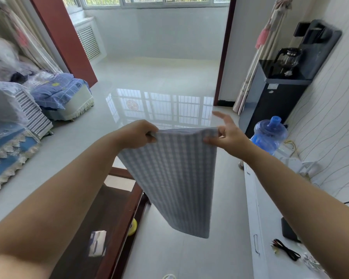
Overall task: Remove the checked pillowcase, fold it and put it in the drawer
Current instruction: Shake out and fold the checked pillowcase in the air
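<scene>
Aloft, checked pillowcase, both hands pinching corners

Pillowcase: blue-grey/white check. Water bottle blue. Dispenser black. Coffee table dark brown, reddish edge. Floor white.

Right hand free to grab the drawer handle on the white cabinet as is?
Probably not yet. The right hand pinches a top corner of the checked pillowcase, the left hand the other. The drawer handle is unobstructed below the right forearm.
</scene>
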{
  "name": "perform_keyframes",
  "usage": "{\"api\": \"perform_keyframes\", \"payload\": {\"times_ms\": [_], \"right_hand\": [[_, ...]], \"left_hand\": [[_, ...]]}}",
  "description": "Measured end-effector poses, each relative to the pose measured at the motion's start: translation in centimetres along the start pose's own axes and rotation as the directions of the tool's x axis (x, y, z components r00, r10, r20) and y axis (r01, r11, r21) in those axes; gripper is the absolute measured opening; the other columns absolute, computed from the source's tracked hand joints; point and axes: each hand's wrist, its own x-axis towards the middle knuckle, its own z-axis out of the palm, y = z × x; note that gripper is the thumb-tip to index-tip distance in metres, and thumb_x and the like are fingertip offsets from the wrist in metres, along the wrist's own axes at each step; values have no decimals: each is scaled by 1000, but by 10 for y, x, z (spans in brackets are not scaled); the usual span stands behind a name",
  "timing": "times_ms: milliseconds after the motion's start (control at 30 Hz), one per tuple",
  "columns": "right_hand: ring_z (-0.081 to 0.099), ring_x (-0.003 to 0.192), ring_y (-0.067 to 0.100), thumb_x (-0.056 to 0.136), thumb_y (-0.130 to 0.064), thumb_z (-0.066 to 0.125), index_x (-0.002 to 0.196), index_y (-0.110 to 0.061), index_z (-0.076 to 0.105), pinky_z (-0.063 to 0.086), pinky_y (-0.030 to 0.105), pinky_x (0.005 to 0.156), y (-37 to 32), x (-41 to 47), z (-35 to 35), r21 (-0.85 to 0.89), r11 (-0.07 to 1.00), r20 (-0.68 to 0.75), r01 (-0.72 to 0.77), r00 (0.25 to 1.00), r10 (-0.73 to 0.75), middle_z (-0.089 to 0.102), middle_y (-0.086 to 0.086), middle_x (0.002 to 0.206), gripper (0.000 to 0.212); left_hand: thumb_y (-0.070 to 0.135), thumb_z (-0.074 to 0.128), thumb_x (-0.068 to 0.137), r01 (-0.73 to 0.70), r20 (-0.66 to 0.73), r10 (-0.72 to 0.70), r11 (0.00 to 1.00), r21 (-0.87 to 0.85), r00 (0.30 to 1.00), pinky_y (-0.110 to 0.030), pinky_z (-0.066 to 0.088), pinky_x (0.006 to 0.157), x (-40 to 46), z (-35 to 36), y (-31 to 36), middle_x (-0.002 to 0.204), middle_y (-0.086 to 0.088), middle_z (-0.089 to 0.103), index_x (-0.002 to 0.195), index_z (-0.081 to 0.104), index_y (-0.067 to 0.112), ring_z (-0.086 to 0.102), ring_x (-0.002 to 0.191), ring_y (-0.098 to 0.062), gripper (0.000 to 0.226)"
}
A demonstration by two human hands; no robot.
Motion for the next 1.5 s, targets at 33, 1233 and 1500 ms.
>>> {"api": "perform_keyframes", "payload": {"times_ms": [33, 1233, 1500], "right_hand": [[67, 81, 5, 83, -18, 70, 119, -26, 49, 53, 15, 74, 0, -1, -1, 91, 995, 53, -50, 998, 46, 68, -3, 91, 42], [52, 69, 10, 92, -22, 59, 80, -11, 63, 43, 27, 66, 99, -77, 54, 106, 930, -106, -352, 926, 362, 57, -5, 71, 16], [50, 61, 7, 94, -30, 52, 71, -26, 58, 42, 32, 66, 54, -41, 71, -59, 955, -134, -292, 950, 283, 54, -12, 62, 24]], "left_hand": [[8, 62, 88, -17, 0, 17, 999, -37, 1000, -26, 32, 60, 0, -1, 3, 60, 2, 35, 64, 40, 5, 33, 58, -12, 33], [45, 61, 77, -42, -772, 15, 999, -16, 636, -35, 39, 69, 37, -54, 51, 71, -15, 63, 78, 67, 10, 56, 72, -30, 36], [55, 71, 73, 163, -640, -612, 769, -618, 465, -43, 23, 116, 29, 83, 12, 152, -12, 29, 147, 26, 13, 26, 141, -28, 96]]}}
